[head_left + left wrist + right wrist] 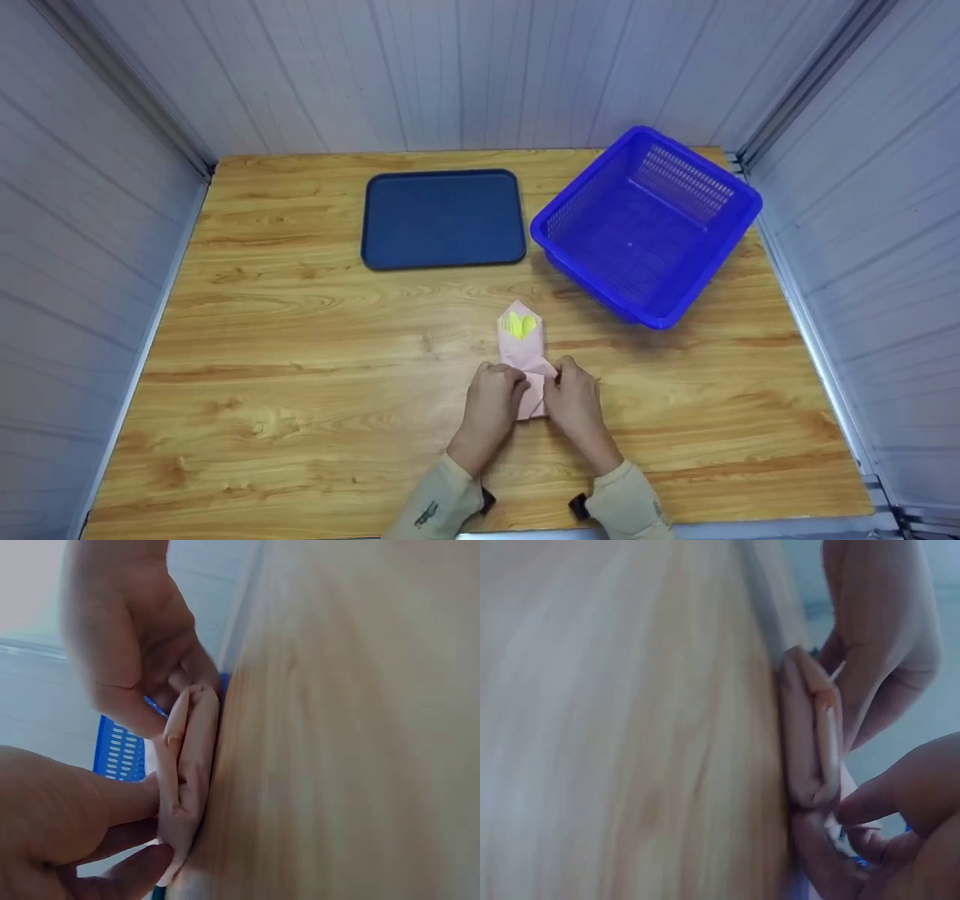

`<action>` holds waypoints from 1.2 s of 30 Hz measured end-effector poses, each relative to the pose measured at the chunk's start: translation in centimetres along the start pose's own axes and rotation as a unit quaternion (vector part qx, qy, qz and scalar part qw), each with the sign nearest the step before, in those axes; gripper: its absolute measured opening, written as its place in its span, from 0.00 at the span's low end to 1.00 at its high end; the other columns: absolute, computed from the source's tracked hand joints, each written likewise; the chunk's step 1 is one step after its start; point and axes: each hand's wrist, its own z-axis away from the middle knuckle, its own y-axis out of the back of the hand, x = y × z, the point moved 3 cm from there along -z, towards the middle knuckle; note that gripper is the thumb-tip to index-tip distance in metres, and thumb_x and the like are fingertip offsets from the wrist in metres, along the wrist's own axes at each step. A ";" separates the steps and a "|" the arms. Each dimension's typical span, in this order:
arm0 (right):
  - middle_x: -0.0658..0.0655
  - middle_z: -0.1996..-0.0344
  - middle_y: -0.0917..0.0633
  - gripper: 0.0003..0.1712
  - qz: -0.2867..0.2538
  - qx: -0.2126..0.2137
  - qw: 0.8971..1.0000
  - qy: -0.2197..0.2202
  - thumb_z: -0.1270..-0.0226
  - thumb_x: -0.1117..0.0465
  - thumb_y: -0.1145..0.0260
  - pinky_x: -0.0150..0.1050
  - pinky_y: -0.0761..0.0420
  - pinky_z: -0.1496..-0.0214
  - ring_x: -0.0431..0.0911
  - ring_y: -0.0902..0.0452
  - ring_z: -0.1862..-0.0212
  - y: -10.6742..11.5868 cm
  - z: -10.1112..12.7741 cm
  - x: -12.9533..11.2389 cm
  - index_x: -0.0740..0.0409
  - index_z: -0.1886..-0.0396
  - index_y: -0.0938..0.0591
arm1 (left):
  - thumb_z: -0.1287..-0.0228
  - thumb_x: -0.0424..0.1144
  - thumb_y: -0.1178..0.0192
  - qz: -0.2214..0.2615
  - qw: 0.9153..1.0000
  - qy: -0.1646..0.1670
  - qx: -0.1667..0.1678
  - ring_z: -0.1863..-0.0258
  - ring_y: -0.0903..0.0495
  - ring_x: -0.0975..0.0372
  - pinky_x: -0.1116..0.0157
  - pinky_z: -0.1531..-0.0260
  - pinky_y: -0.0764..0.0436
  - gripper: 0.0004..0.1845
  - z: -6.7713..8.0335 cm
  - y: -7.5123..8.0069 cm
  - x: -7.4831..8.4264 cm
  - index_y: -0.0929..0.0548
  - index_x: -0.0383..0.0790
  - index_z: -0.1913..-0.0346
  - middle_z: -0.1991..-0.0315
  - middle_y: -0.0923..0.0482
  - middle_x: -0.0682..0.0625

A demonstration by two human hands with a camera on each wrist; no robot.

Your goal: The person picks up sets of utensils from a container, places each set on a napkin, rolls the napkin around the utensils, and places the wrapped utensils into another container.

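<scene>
Head view: folded pink napkin [527, 360] lying flat on the wooden table [300, 360], near the front edge, pointed end at twelve o'clock with yellow cutlery tips [519, 325] peeking from the pocket. Clasped at its lower end from both sides, left hand [491, 409] at nine o'clock and right hand [576, 409] at three, fingers of both curled in and pinching the folded layers. Best done, by judgement, with the layers kept squared and pressed flat on the wood, both pinches even, so the pocket does not open or the cutlery slide out. Further out, a dark blue tray [442, 219] at eleven o'clock and a blue plastic basket [645, 225] at one o'clock, both well apart from the napkin. Left wrist view: edge-on stack of folds [187, 765] against the tabletop, fingertips [142, 791] touching it, a sliver of basket behind; thickness of the bundle plain here, hidden from above. Right wrist view: same stacked edge [810, 742] from the other side, blurred; tray and cutlery out of sight.
</scene>
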 end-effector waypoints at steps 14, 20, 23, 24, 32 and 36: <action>0.53 0.79 0.27 0.04 -0.052 -0.089 0.989 -0.108 0.43 0.67 0.41 0.44 0.31 0.71 0.51 0.28 0.71 0.1 -0.8 -0.2 0.58 0.72 0.29 | 0.54 0.45 0.22 0.113 0.980 0.163 -0.010 0.80 0.27 0.64 0.66 0.81 0.25 0.22 -0.5 -0.2 -2.3 0.25 0.38 0.67 0.79 0.28 0.55; 0.52 0.79 0.32 0.07 -0.118 -0.115 0.977 -0.134 0.39 0.69 0.44 0.38 0.35 0.73 0.48 0.33 0.72 -0.1 -0.9 -0.2 0.58 0.72 0.33 | 0.56 0.46 0.22 0.148 0.969 0.197 -0.029 0.78 0.24 0.64 0.66 0.78 0.23 0.23 -0.6 -0.1 -2.8 0.22 0.37 0.65 0.79 0.24 0.55; 0.52 0.79 0.32 0.07 -0.169 -0.113 0.967 -0.151 0.37 0.69 0.45 0.37 0.36 0.73 0.46 0.35 0.73 -0.2 -0.9 -0.4 0.59 0.72 0.34 | 0.56 0.46 0.22 0.164 0.964 0.207 -0.035 0.77 0.23 0.66 0.67 0.77 0.22 0.23 -0.7 0.0 -2.9 0.20 0.36 0.64 0.78 0.22 0.55; 0.52 0.78 0.32 0.07 -0.195 -0.112 0.962 -0.157 0.37 0.70 0.46 0.37 0.36 0.73 0.46 0.35 0.73 -0.3 -0.9 -0.5 0.59 0.72 0.34 | 0.55 0.46 0.22 0.171 0.962 0.209 -0.036 0.77 0.23 0.66 0.67 0.77 0.22 0.23 -0.7 0.1 -2.9 0.20 0.35 0.64 0.78 0.22 0.55; 0.53 0.75 0.32 0.07 -0.371 -0.087 0.908 -0.175 0.33 0.73 0.49 0.32 0.30 0.73 0.45 0.32 0.70 -1.7 -0.7 -0.5 0.63 0.70 0.35 | 0.49 0.43 0.25 0.268 0.935 0.227 -0.053 0.76 0.20 0.66 0.69 0.78 0.21 0.22 -0.6 0.1 -3.7 0.17 0.29 0.59 0.77 0.18 0.52; 0.54 0.76 0.29 0.04 -0.422 -0.088 0.888 -0.159 0.30 0.74 0.49 0.31 0.28 0.75 0.45 0.30 0.71 -1.8 -0.5 -0.8 0.68 0.67 0.34 | 0.42 0.39 0.30 0.414 0.874 0.242 -0.078 0.71 0.17 0.63 0.69 0.72 0.18 0.21 -0.2 -0.3 -4.0 0.18 0.25 0.52 0.70 0.16 0.46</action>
